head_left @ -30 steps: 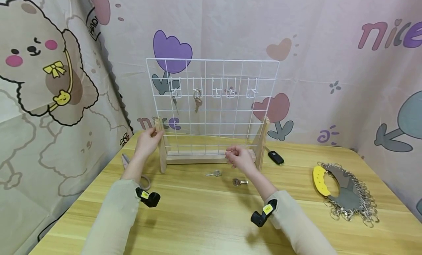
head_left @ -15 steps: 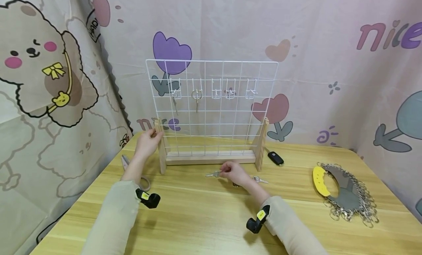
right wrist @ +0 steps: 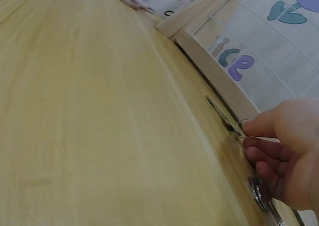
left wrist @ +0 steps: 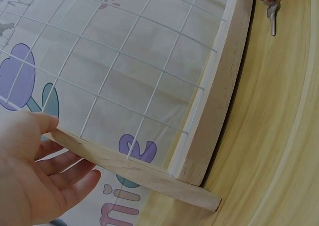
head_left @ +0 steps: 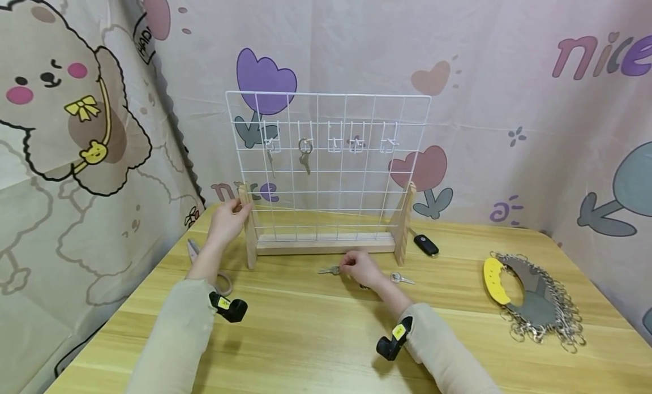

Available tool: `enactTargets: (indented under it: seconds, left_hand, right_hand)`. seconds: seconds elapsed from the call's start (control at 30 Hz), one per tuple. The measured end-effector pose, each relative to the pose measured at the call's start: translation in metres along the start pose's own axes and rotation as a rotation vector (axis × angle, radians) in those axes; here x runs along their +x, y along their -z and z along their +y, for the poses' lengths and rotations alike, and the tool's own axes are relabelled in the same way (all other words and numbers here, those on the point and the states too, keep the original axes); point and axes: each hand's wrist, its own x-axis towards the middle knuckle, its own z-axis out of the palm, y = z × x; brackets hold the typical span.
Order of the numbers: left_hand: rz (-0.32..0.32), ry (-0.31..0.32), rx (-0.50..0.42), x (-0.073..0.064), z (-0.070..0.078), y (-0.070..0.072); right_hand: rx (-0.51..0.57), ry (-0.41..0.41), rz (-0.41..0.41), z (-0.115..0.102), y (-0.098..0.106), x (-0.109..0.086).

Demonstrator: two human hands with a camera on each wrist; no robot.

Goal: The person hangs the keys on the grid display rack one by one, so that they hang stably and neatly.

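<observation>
My left hand (head_left: 227,221) grips the left wooden upright (head_left: 248,227) of a white wire grid rack (head_left: 331,198), thumb on one face and fingers behind. My right hand (head_left: 363,268) is low over the table before the rack's base bar. Its thumb and index finger pinch the ring (right wrist: 242,128) of a small metal key (right wrist: 221,111), whose blade points left. Under that hand, another key on rings (right wrist: 257,193) lies partly hidden. Farther right lies a silver key (head_left: 402,278). From the grid's hooks hang a thin key (head_left: 270,162) and a ringed key (head_left: 305,159).
A black car key (head_left: 426,244) lies by the rack's right upright (head_left: 406,224). On the right of the table (head_left: 305,337) sits a yellow-handled grey plate (head_left: 542,303) edged with many metal rings. Scissors (head_left: 224,282) lie partly under the left forearm. Patterned cloth (head_left: 484,156) stands behind.
The right hand has come down and left from in front of the base bar to the key on the table. The hanging ringed key has swung round. The left hand stays put.
</observation>
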Motion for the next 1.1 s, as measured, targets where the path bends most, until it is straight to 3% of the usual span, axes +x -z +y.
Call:
enactTargets:
  seconds: [0.17, 0.4, 0.67, 1.1]
  left_hand:
    - [-0.001, 0.005, 0.001, -0.002, 0.001, 0.0]
    - [0.002, 0.017, -0.002, -0.004, 0.004, 0.001]
    - [0.007, 0.008, 0.01, -0.005, 0.006, 0.002]
    - [0.034, 0.027, -0.018, -0.002, 0.006, 0.002]
  right_hand:
    - [0.061, -0.046, -0.008, -0.003, 0.008, -0.002]
    - [0.106, 0.03, 0.009, -0.012, 0.024, 0.0]
    - [0.054, 0.036, 0.03, -0.041, 0.046, -0.001]
    - [0.12, 0.138, 0.066, -0.081, 0.08, 0.006]
